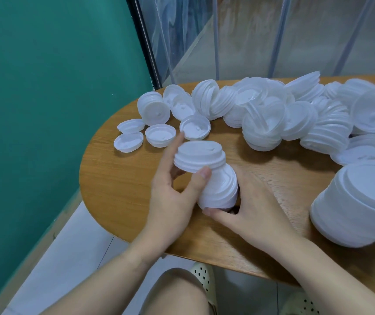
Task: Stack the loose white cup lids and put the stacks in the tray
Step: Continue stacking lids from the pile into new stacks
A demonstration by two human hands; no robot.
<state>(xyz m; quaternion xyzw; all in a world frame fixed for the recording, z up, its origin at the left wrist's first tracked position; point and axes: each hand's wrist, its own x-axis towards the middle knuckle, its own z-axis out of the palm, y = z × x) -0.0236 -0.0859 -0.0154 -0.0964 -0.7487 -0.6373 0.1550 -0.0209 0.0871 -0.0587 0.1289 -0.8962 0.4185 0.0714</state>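
Note:
A stack of white cup lids [218,189] lies tilted over the wooden table [118,183], held between both hands. My left hand [173,198] grips its upper lids [199,159] with thumb and fingers. My right hand [250,212] holds the stack's lower end, thumb under it. Loose lids lie rim-up at the far left: one [195,128] just beyond my left fingertips, others at the edge [160,135] [128,142]. A long heap of lids and short stacks [273,114] runs along the table's far side. No tray is in view.
A tall lid stack [359,201] stands close at the right, partly cut off by the frame. A green wall [45,87] is on the left, clear plastic curtains [250,37] behind the table. My knee [173,292] and a perforated shoe [204,276] show below the table's edge.

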